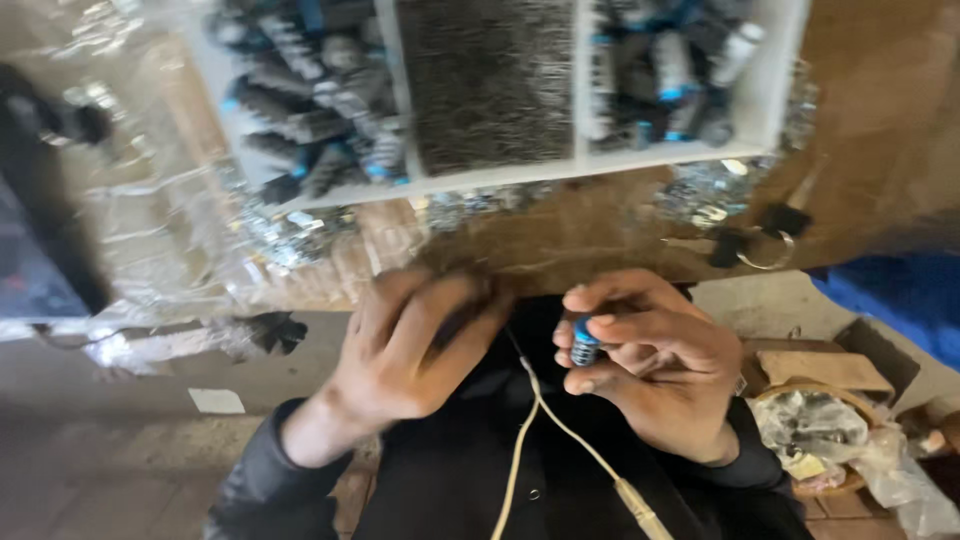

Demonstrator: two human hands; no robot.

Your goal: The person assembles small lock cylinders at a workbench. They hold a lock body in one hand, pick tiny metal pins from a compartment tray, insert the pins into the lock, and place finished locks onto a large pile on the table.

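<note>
Right hand (650, 355): fingers curled tight round a small blue-and-black cylindrical part (584, 341), held upright for close work.
Left hand (415, 345): blurred, fingers bent beside it; grip unclear.
Tray (770, 110): white, far, compartments of similar parts kept within reach.

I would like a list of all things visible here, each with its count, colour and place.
tray: one, white, three compartments, top centre
small parts: many, grey and blue, left and right compartments
thin pins: a dense mass, grey, middle compartment
keys: one bunch, black heads, right of centre
cable: one, cream, over the dark clothing
blue part: one, in right hand
left hand: blurred, holding something dark
right hand: grips the blue part
</note>
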